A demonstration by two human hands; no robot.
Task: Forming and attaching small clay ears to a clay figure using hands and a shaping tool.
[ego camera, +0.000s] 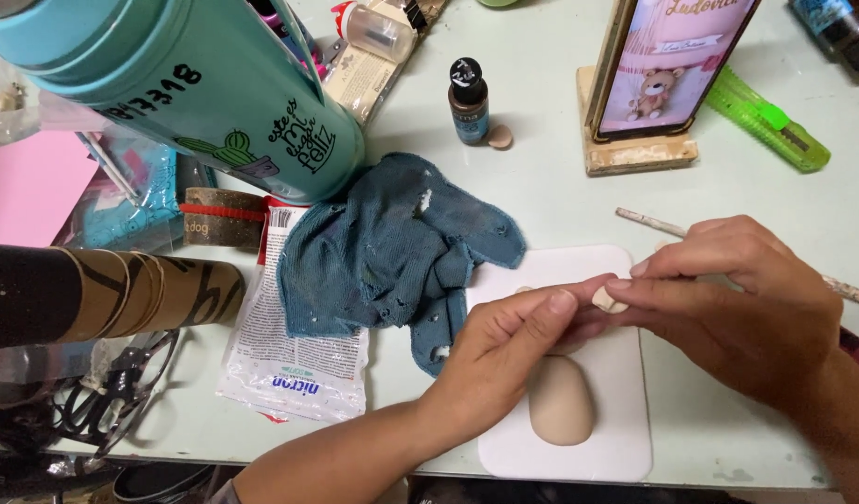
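- A pale green table [542, 168] carries everything, stretching away on all sides of both hands
- A big teal bottle [196, 84] with a cactus drawing lies tilted well up and to the left of the left hand
- A dark and tan cardboard tube [103, 294] lies far to the left of the left hand, level with it
- A crumpled blue cloth [392, 247] sits just left of the left hand, its lower edge touching the white mat
- The white mat [616, 392] lies flat directly beneath both hands
- A phone [668, 61] leans in a wooden stand above the right hand, well apart from it
- The left hand [504, 350] reaches in from below, fingers curled, thumb and fingertips pinching the small clay piece
- The right hand [738, 303] comes from the right, fingers bent, also nipping that piece where the two hands meet
- A beige clay oval [560, 401] rests on the mat just below the left hand
- A small paint bottle [468, 101] stands upright well above the left hand
- The small clay piece [609, 299], pale beige, is held between the fingertips of both hands, above the mat
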